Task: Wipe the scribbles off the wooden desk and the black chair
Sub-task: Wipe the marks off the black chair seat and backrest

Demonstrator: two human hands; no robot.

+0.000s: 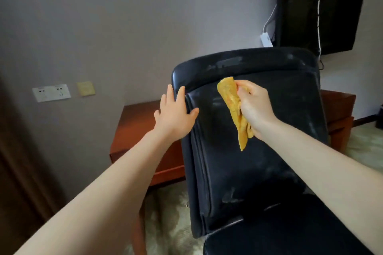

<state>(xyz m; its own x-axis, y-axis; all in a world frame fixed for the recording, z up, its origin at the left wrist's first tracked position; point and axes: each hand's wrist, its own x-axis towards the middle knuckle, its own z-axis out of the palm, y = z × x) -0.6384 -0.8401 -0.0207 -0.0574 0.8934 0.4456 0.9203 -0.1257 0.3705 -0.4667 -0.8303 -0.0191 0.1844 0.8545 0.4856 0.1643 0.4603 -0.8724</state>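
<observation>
The black chair [259, 151] fills the middle and right of the view, its backrest facing me. Pale chalky smears mark the top edge, the right side and the lower part of the backrest. My left hand [175, 116] is open, fingers spread against the backrest's upper left edge. My right hand [253, 107] is shut on a crumpled yellow cloth [234, 107], held just in front of the upper backrest; the cloth hangs down below my fist. The wooden desk [134, 130] stands behind the chair, reddish brown, partly hidden by it.
A grey wall with a white socket plate [51, 92] and a yellow plate [86, 88] rises behind the desk. A black wall-mounted screen [317, 10] with white cables hangs at the upper right. Pale shaggy carpet [165, 223] covers the floor.
</observation>
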